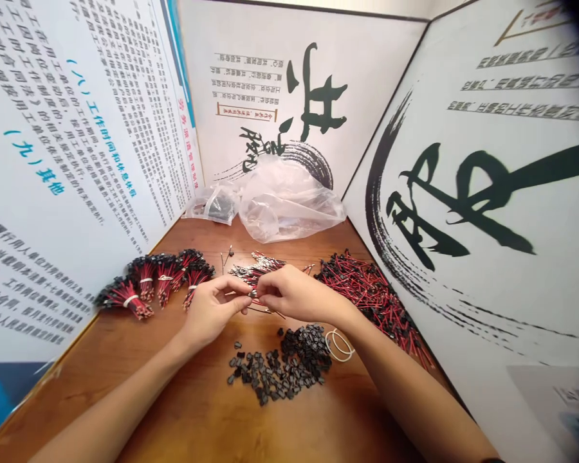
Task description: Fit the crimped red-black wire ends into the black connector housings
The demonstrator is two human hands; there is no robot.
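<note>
**Wire End Held in a Two-Hand Pinch at the Bench**

We hold a small dark wire end (251, 293) at the centre of the work area, between both hands; its exact form is too small to tell. Our left hand (212, 315) and right hand (294, 294) meet above a varnished wooden bench top (174, 411). The left fingertips (238, 297) are closed on the piece, and the right fingertips (263, 289) are closed on it from the opposite side; neither hand stands open.

Just behind the hands lies a loose spread of thin red-and-black wires with bare metal ends (255, 270). To the left we find bundled red wires with black connectors, tied with white bands (147, 283). To the right, a heap of loose red wires with black plastic connectors (367, 302) runs along the panel. Below the hands lies a scattered pile of small black plastic connector housings (280, 366), with white rubber bands (339, 345) just beside it. In the far corner sit a large clear polythene bag (289, 199) and a smaller clear bag (215, 204). White panels with printed Chinese text and black brush calligraphy (77, 128) surround the bench.
</note>
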